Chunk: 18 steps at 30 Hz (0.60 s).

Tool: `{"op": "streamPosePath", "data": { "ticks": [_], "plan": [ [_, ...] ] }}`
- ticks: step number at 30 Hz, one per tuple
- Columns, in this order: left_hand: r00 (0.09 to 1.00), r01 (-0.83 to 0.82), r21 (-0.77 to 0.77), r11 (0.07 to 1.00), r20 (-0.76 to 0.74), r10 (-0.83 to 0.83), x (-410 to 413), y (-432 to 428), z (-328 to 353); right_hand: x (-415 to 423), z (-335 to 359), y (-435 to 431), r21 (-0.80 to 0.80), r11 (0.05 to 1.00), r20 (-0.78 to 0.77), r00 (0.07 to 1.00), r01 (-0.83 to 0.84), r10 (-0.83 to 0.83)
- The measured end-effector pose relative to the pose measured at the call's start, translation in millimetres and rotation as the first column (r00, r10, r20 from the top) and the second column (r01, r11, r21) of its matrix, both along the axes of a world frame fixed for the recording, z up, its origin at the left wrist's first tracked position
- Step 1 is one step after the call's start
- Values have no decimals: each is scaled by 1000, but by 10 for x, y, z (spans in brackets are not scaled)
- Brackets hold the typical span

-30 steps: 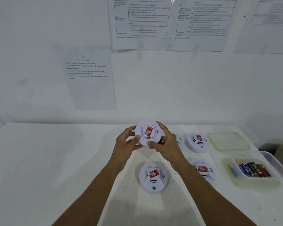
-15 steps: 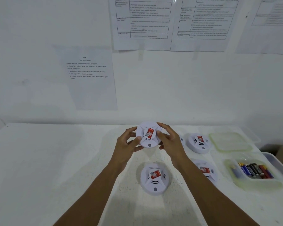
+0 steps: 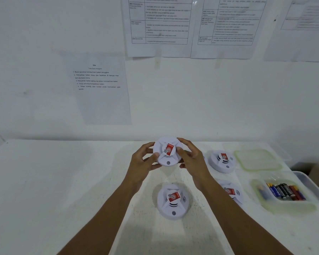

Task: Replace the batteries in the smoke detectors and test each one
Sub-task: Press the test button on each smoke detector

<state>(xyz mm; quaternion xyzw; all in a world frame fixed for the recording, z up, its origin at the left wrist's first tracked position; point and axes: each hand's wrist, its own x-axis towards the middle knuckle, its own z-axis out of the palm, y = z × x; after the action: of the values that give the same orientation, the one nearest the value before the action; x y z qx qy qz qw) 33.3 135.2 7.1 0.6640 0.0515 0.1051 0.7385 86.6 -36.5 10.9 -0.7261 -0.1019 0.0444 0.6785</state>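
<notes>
Over the white, matte bench (image 3: 63, 181): held detector (image 3: 167, 151), a smooth round disc of white moulded plastic with raised ribs, a red centre label and a small round dimple, lifted clear of the surface. Left hand (image 3: 142, 162) and right hand (image 3: 191, 159) are apart, each clamped on an opposite rim of it with fingers curled.

- Nearer than the held detector: second detector (image 3: 172, 201), same pattern, face up.
- Right of it: third detector (image 3: 222, 161).
- Right and nearer: fourth detector (image 3: 232, 193), partly behind the right forearm.
- Far right: clear plastic tub (image 3: 254, 183) of cylindrical batteries (image 3: 284, 191), and a flat translucent lid (image 3: 256, 159).
- Behind it: printed paper sheets (image 3: 99, 85) on the wall.
</notes>
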Motion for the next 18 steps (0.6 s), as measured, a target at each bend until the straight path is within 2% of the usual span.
{"op": "streamPosePath", "data": {
  "ticks": [18],
  "plan": [
    [1000, -7, 25, 1000, -8, 7, -41, 3, 35, -33, 14, -4, -1, 1000, 8, 1000, -19, 19]
  ]
}}
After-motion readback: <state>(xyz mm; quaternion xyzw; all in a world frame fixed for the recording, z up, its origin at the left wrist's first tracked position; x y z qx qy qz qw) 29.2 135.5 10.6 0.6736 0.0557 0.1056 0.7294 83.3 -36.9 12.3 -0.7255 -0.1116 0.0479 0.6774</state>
